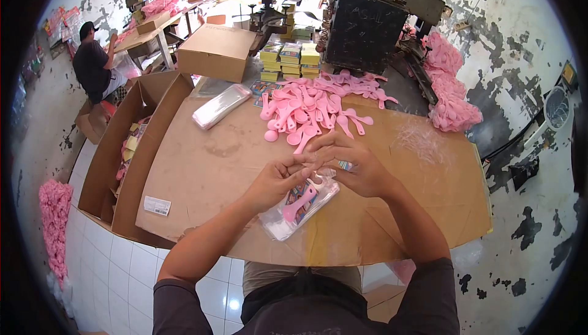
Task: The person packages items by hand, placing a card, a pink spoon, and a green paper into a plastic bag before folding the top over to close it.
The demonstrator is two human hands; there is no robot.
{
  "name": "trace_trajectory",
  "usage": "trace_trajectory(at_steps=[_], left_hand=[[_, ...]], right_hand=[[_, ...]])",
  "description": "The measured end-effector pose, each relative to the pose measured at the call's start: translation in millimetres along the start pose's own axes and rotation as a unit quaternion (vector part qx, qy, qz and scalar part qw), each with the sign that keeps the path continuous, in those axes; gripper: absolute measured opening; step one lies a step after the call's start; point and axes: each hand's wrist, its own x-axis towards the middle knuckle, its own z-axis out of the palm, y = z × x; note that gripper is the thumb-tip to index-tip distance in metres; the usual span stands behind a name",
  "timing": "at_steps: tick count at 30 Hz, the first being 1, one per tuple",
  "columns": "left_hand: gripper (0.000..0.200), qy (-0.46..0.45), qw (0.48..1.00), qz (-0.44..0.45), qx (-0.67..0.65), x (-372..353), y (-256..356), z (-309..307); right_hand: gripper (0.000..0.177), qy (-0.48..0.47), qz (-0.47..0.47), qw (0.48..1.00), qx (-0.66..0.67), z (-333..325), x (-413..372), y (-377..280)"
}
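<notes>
My left hand [278, 179] is closed, with thumb and fingertips pinched on a clear plastic bag [329, 183]. Close against it, my right hand [352, 163] has its fingers curled at the same bag. A bit of a colourful printed card [345, 165] shows beneath the right fingers. Below the hands lies a stack of clear bags [280, 229], topped by a pink plastic spoon [300, 205] and a printed card [304, 211]. Just beyond my fingers, a heap of pink spoons [306, 111] spreads over the cardboard-covered table [208, 169].
A pack of clear bags [222, 106] lies at the left, near a closed carton [215, 52]. Stacks of cards [290, 59] stand behind the spoons, beside a black machine [364, 32]. An open carton [131, 151] borders the table. Another person [95, 62] sits at the back left.
</notes>
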Motion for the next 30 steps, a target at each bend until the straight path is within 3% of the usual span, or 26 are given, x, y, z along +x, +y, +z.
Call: trace_trajectory(at_steps=[2,5,8,11,14,20,23,26,30], left_hand=[[0.039,-0.016,1.000,-0.003,-0.021,1.2,-1.7,-5.9],[0.037,0.064,0.994,0.075,0.051,2.5,11.4,6.5],[0.040,0.054,0.984,0.122,0.115,5.8,18.8,6.2],[0.045,0.008,0.956,0.142,0.257,-1.7,31.5,13.1],[0.047,0.009,0.947,0.103,0.304,-1.1,39.1,25.0],[0.042,0.001,0.976,0.144,0.162,16.6,29.7,26.2],[0.040,0.039,0.985,0.081,0.150,14.4,29.6,28.7],[0.040,0.059,0.986,0.095,0.122,10.2,22.4,29.6],[0.044,0.083,0.966,0.126,0.210,3.1,11.4,30.1]], right_hand=[[0.018,-0.007,0.033,0.999,0.034,-3.7,4.7,-8.1],[0.018,0.074,-0.001,0.997,-0.029,-14.1,12.2,-35.3],[0.011,-0.005,-0.068,0.960,-0.273,-26.4,17.6,-59.1],[0.011,0.031,-0.036,0.954,-0.297,-31.7,19.8,-61.1],[0.010,0.058,0.077,0.975,-0.201,-27.7,17.9,-65.2],[0.014,0.050,0.092,0.978,-0.183,-28.5,11.5,-55.2],[0.015,0.189,0.052,0.960,-0.201,-16.2,11.8,-42.3],[0.017,0.172,-0.059,0.914,-0.362,-14.4,7.5,-36.0],[0.020,0.132,-0.079,0.893,-0.424,7.7,7.0,-30.6]])
